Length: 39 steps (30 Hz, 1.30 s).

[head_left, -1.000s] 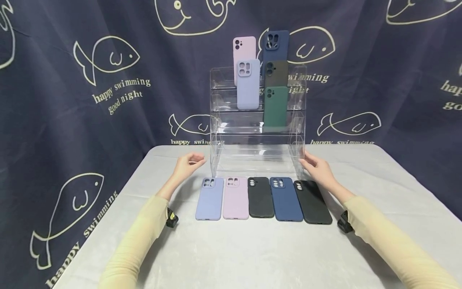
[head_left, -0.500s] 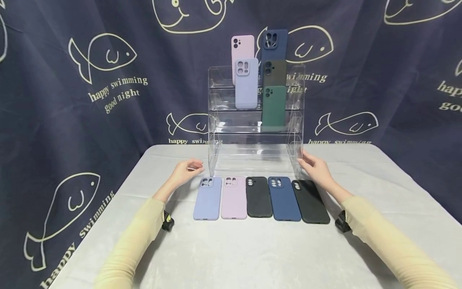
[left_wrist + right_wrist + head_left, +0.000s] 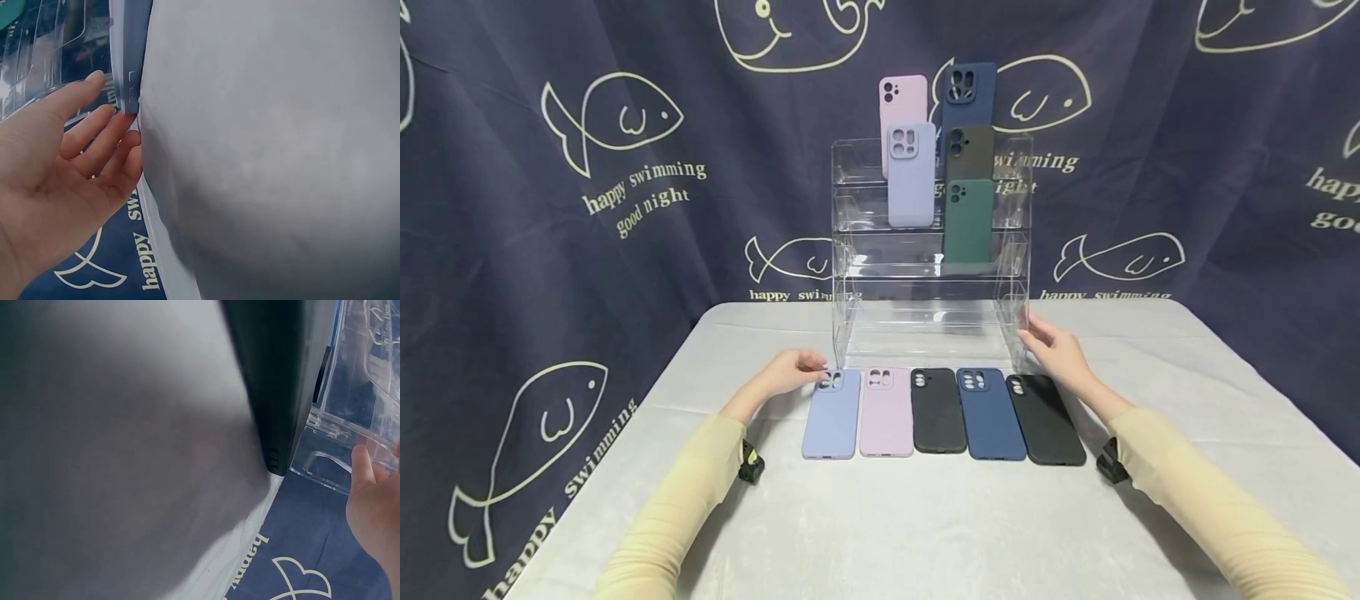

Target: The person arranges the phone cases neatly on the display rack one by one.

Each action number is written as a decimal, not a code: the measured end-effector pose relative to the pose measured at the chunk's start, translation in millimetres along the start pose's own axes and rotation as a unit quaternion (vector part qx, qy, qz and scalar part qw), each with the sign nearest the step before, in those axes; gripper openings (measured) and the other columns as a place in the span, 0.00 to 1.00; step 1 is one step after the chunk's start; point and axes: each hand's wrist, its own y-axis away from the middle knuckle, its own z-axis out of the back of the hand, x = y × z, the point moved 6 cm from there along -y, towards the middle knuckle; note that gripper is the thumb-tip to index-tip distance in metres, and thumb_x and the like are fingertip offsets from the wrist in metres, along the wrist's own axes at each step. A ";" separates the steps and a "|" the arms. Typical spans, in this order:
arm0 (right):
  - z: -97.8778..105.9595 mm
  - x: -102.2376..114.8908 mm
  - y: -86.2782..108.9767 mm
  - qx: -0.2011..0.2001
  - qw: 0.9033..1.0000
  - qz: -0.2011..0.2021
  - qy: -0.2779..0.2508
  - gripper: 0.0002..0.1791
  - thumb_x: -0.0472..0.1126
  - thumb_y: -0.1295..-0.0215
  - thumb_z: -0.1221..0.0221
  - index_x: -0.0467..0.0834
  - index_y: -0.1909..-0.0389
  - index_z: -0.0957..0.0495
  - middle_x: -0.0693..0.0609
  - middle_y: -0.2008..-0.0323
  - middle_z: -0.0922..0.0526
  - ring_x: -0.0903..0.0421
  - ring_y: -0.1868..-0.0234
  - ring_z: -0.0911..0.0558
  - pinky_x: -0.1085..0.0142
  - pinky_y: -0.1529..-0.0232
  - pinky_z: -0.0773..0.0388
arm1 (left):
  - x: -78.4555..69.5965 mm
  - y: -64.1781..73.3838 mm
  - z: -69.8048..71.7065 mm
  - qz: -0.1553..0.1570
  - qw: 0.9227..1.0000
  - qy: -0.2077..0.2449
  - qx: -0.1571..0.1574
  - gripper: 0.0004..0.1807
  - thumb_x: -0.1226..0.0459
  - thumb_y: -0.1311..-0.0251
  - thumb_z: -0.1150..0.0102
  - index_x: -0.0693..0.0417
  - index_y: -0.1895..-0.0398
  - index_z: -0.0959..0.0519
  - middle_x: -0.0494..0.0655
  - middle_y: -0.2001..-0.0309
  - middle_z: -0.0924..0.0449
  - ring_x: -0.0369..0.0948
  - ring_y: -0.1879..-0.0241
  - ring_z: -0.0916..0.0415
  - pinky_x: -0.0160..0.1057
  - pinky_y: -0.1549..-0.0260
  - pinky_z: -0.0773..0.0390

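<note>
A row of phone cases lies flat on the table, camera ends away from me: light blue (image 3: 832, 421), pink (image 3: 887, 421), black (image 3: 942, 417), dark blue (image 3: 995, 421) and a slightly turned black one (image 3: 1049, 425). At the light blue case's far left corner is my left hand (image 3: 788, 371); in the left wrist view its fingertips (image 3: 127, 120) reach the case's end while the thumb stays apart. My right hand (image 3: 1058, 350) holds the lower right side wall of a clear tiered display stand (image 3: 925, 337), thumb in front and fingers partly hidden behind the plastic.
Upper tiers of the stand carry a pink case (image 3: 902, 100), a light blue case (image 3: 912, 187), a dark blue case (image 3: 977, 87), a dark brownish case (image 3: 973, 154) and a green case (image 3: 970, 221). A navy fish-print curtain (image 3: 647, 275) hangs behind the table (image 3: 887, 533).
My left hand has come down from beside the stand to the corner of the light blue case. My right hand keeps its place at the stand. The view has shifted slightly.
</note>
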 end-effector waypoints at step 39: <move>-0.6 -1.7 -1.1 0.006 1.000 -0.023 0.000 0.29 0.43 0.33 0.45 0.34 0.36 0.37 0.33 0.44 0.27 0.41 0.47 0.23 0.88 0.60 0.27 | -0.5 7.5 4.4 0.044 0.998 0.028 0.037 0.20 0.64 0.48 0.37 0.66 0.53 0.23 0.58 0.58 0.19 0.49 0.57 0.22 0.46 0.51 0.22</move>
